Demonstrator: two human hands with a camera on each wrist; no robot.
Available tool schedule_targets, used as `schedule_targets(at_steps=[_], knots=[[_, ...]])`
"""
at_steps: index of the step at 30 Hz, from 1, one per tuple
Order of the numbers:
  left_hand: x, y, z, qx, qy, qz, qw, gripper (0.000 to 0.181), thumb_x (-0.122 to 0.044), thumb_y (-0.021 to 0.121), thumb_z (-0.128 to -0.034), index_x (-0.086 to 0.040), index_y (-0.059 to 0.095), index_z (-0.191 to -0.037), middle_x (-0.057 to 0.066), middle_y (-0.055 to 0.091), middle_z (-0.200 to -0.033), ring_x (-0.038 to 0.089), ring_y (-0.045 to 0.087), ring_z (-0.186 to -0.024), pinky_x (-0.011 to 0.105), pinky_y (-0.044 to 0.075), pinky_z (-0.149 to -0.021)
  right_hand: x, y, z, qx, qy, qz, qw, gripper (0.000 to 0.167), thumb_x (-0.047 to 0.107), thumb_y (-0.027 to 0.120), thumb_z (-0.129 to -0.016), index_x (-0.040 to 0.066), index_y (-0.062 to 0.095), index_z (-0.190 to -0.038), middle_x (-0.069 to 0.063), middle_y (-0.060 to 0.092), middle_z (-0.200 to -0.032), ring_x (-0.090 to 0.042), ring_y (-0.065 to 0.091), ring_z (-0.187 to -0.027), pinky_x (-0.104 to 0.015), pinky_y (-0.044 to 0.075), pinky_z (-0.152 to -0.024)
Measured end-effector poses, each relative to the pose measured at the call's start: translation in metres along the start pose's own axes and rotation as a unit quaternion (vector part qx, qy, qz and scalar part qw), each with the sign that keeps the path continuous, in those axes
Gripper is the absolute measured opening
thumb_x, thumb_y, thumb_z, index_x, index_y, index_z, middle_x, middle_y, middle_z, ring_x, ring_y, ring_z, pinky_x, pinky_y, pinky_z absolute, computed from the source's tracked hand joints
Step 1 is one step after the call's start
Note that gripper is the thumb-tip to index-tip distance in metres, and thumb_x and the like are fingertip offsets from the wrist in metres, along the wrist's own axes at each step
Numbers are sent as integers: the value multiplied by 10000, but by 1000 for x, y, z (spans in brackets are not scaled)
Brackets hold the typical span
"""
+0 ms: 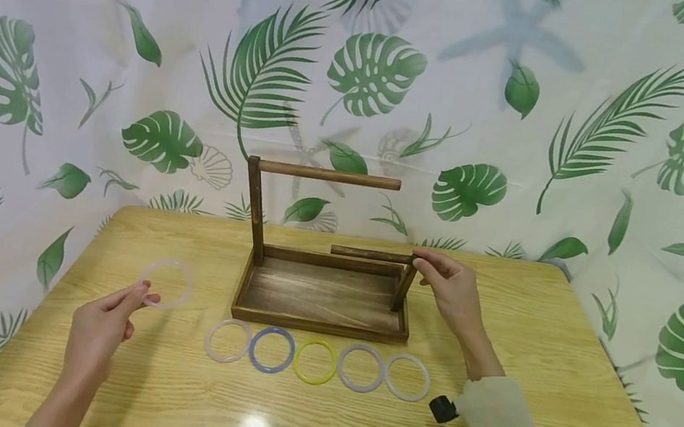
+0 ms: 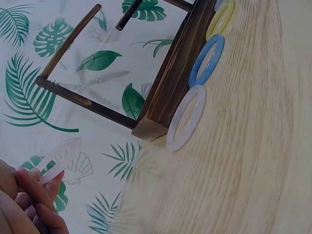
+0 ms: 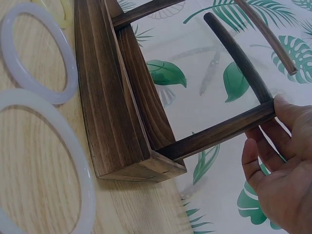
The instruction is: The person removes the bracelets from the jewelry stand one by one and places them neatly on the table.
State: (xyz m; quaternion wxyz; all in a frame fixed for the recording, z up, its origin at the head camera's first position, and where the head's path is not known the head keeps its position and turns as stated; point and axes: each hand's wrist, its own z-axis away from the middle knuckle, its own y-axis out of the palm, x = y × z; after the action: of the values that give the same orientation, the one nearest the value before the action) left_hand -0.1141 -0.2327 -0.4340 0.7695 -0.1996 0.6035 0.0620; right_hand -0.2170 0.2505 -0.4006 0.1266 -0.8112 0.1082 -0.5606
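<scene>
My left hand [image 1: 95, 336] pinches a pale pink bangle [image 1: 171, 262] between thumb and fingers, raised above the table's left side. At the centre stands a dark wooden bangle stand [image 1: 319, 327], a shallow tray with two posts, each bearing a horizontal bar. The left bar [image 1: 330, 175] is the higher, and both bars are bare. My right hand [image 1: 452, 291] pinches the top of the shorter right post [image 3: 219, 129], where its bar joins. Before the tray lie a pale pink bangle [image 2: 171, 141], a blue one [image 1: 269, 370], a yellow one [image 1: 312, 382], a lilac one [image 1: 359, 389] and a white one [image 1: 404, 398].
Everything stands on a light wood-grain table [image 1: 559, 346]. A white cloth [image 1: 445, 38] with green leaf prints hangs behind and along both sides. Near the right sleeve cuff is a small black object [image 1: 443, 409].
</scene>
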Motion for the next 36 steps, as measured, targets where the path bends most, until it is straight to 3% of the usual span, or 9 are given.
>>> schedule_targets(at_steps=[5,9,14,17,21,24,27,33,36], knots=[[0,-6,-1,-124,-168,143,9997,475,-448,691,-995,-96,717,-1313,-308,716,-1003,50,423,-547,202,347,-495,0,-1,0,-28,23,35,10000,268,65,646,-1031,-97,701,-1238,-237,705,-1185,-11,619,-890,-256,579,-748],[0,-8,-1,-179,-258,153,9994,347,-458,701,-984,-197,788,-1195,-301,721,-975,48,431,-546,203,330,-469,0,0,0,-43,24,24,10000,268,62,648,-1029,-99,701,-1236,-217,713,-1173,0,618,-883,-181,554,-724],[2,-6,0,-135,-187,111,9997,252,-449,704,-986,-243,825,-1069,-317,710,-963,45,446,-533,205,318,-448,1,0,0,-42,36,-3,10000,280,64,649,-1029,-117,691,-1238,-257,702,-1184,10,618,-879,-171,550,-719],[4,-5,0,-68,-159,43,9998,300,-448,693,-995,-212,803,-1144,-296,720,-951,41,450,-532,204,306,-426,1,0,0,-31,36,-15,10000,283,63,647,-1029,-122,687,-1240,-289,689,-1192,13,615,-876,-171,549,-720],[7,-4,0,-12,-198,-134,9997,491,-481,674,-998,-107,718,-1315,-272,724,-936,40,457,-540,215,269,-383,1,0,0,-29,55,-10,10000,283,64,648,-1030,-119,688,-1241,-298,684,-1199,-1,618,-877,-173,551,-722],[8,-4,-1,34,-213,-287,9994,580,-509,661,-998,-69,666,-1377,-258,720,-937,45,462,-548,229,263,-370,1,0,-1,-30,55,-8,10000,282,64,648,-1030,-118,689,-1241,-292,684,-1203,-62,635,-895,-174,552,-722],[10,-3,-1,71,-246,-378,9990,610,-527,653,-997,-70,647,-1401,-255,719,-939,44,470,-562,230,270,-373,1,0,-1,-25,39,-26,10000,281,62,649,-1028,-119,689,-1239,-279,689,-1199,-118,643,-909,-177,553,-722],[13,1,-2,101,-307,-425,9986,590,-513,657,-1000,-63,659,-1382,-256,725,-933,43,485,-576,226,272,-377,0,-1,-1,-14,14,-39,10000,279,60,650,-1027,-121,690,-1236,-235,710,-1174,-83,638,-894,-180,556,-721],[14,3,-3,105,-308,-456,9984,580,-515,662,-996,-54,684,-1348,-241,732,-945,48,490,-579,228,278,-377,0,-1,-1,2,28,-51,10000,281,65,650,-1029,-119,690,-1237,-237,708,-1180,-203,652,-928,-183,555,-723]])
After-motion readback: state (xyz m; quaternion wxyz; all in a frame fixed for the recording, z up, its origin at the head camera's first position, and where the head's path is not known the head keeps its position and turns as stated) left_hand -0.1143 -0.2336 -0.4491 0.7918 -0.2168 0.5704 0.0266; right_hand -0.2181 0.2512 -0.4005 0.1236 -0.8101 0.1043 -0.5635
